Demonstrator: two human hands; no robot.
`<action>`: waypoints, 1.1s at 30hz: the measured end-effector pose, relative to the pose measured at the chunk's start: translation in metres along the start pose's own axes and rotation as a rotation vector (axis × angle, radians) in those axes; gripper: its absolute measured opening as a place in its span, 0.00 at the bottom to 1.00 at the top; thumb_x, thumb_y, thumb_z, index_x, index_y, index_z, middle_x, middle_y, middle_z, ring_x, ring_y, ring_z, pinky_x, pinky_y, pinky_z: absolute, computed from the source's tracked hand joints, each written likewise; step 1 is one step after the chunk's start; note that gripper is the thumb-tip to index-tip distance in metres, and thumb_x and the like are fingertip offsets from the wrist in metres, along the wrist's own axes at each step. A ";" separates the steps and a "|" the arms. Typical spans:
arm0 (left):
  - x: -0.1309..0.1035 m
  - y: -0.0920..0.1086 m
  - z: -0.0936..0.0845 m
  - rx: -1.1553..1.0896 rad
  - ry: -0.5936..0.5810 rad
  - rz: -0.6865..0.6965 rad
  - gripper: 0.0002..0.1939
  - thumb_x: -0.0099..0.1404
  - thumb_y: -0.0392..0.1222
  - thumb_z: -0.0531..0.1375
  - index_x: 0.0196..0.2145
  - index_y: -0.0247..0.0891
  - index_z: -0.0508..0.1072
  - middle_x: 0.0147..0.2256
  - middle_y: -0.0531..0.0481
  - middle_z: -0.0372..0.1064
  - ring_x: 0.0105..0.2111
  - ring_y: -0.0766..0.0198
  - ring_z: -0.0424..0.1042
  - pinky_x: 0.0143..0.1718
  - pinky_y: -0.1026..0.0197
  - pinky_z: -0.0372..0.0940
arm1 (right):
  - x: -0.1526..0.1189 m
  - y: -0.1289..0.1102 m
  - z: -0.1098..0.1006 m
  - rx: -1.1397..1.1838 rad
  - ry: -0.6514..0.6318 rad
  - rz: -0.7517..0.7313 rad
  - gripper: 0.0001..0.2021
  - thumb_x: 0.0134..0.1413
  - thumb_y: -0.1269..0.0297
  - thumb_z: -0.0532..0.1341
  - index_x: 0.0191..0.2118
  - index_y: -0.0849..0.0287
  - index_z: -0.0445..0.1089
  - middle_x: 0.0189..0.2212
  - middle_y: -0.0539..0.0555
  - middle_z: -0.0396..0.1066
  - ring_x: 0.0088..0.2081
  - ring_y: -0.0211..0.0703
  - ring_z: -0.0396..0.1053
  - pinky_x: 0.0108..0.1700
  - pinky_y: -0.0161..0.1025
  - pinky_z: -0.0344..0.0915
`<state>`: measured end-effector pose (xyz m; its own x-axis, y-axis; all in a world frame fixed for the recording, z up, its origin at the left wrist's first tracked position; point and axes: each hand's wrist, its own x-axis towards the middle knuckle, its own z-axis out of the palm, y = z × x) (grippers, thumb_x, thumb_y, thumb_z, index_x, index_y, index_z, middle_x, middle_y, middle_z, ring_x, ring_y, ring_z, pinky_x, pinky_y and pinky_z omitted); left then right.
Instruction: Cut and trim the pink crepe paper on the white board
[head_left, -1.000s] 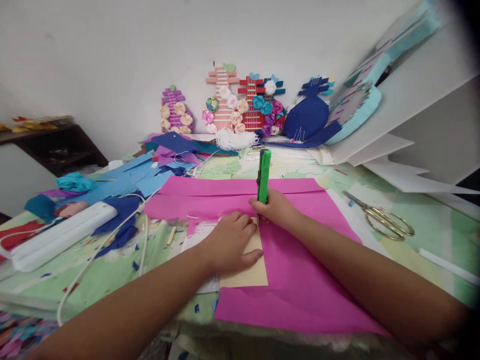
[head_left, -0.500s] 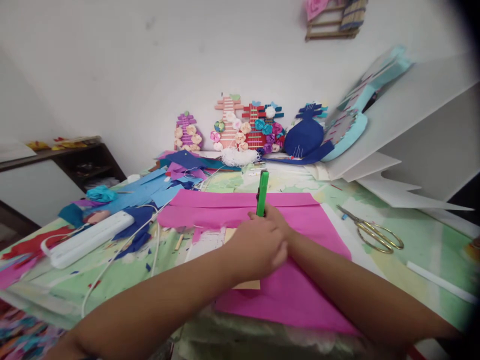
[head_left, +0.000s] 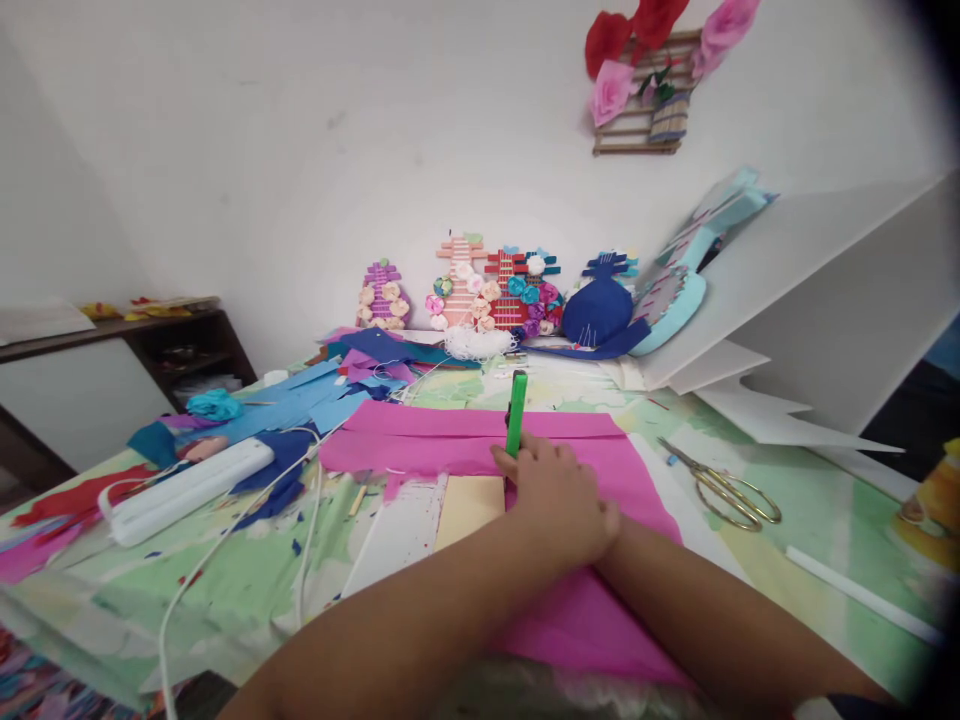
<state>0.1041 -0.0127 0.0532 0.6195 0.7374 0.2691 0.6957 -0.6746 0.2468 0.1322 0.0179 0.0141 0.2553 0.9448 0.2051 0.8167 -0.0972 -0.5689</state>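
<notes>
The desk (head_left: 810,500), covered in a pale green patterned cloth, fills the lower half of the frame. White boards (head_left: 817,300) lean against the wall at the right. At the centre lies a pink paper sheet (head_left: 592,610), running from mid-frame down to the lower edge, with a cream card (head_left: 465,505) lying at its left edge. To the left sits a heap of blue paper scraps (head_left: 315,395), and below it a long white case (head_left: 187,485) with a white cord trailing off toward the lower left.

The left hand (head_left: 559,500) reaches in from the lower left and lies across the middle of the sheet, covering the right hand (only the right forearm shows, coming in from the lower right). A green cutter (head_left: 515,412) stands nearly upright just above the left hand's knuckles; its lower end is hidden there, so which fingers are clenched on it cannot be told. The left hand's fingers are curled over, lying flat.

Gold scissors (head_left: 724,490) lie on the desk at the right, well apart from the hands. Small paper-flower crafts (head_left: 487,295) stand along the wall at upper centre.
</notes>
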 end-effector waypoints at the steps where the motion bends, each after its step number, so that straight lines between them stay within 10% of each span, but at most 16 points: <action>1: -0.006 -0.001 -0.004 0.040 -0.016 -0.016 0.12 0.61 0.41 0.53 0.38 0.31 0.68 0.39 0.39 0.65 0.41 0.46 0.63 0.37 0.44 0.59 | -0.002 -0.001 0.002 0.039 0.014 -0.012 0.09 0.48 0.56 0.53 0.33 0.47 0.69 0.26 0.53 0.68 0.34 0.49 0.64 0.34 0.45 0.58; 7: -0.048 -0.005 -0.021 -0.013 -0.281 0.134 0.12 0.58 0.46 0.51 0.28 0.36 0.70 0.25 0.47 0.68 0.24 0.59 0.67 0.24 0.59 0.61 | 0.013 0.010 0.004 0.298 -0.085 -0.194 0.13 0.46 0.54 0.53 0.27 0.58 0.67 0.18 0.46 0.63 0.23 0.37 0.61 0.24 0.33 0.57; 17: -0.056 -0.123 -0.008 0.147 -0.242 0.025 0.37 0.59 0.55 0.49 0.58 0.26 0.48 0.58 0.33 0.46 0.57 0.47 0.46 0.55 0.48 0.46 | 0.035 0.030 0.011 0.612 -0.110 -0.165 0.15 0.42 0.49 0.57 0.26 0.57 0.58 0.18 0.49 0.67 0.20 0.39 0.66 0.24 0.37 0.63; 26: -0.065 -0.127 -0.004 0.186 -0.424 0.042 0.44 0.57 0.63 0.45 0.60 0.26 0.44 0.60 0.34 0.33 0.59 0.45 0.35 0.56 0.46 0.36 | 0.028 0.027 -0.027 0.718 -0.131 -0.221 0.14 0.37 0.57 0.63 0.25 0.57 0.58 0.18 0.46 0.65 0.18 0.34 0.62 0.21 0.34 0.61; 33: -0.068 -0.126 -0.014 0.181 -0.384 0.260 0.38 0.56 0.58 0.51 0.59 0.35 0.50 0.60 0.37 0.38 0.59 0.46 0.39 0.55 0.43 0.36 | 0.003 0.029 -0.014 0.705 -0.177 -0.089 0.11 0.38 0.63 0.62 0.28 0.57 0.58 0.19 0.46 0.66 0.21 0.36 0.65 0.25 0.34 0.62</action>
<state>-0.0303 0.0213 0.0165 0.8462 0.5282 -0.0702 0.5315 -0.8460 0.0419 0.1636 0.0139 0.0095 0.0674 0.9819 0.1772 0.2881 0.1509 -0.9456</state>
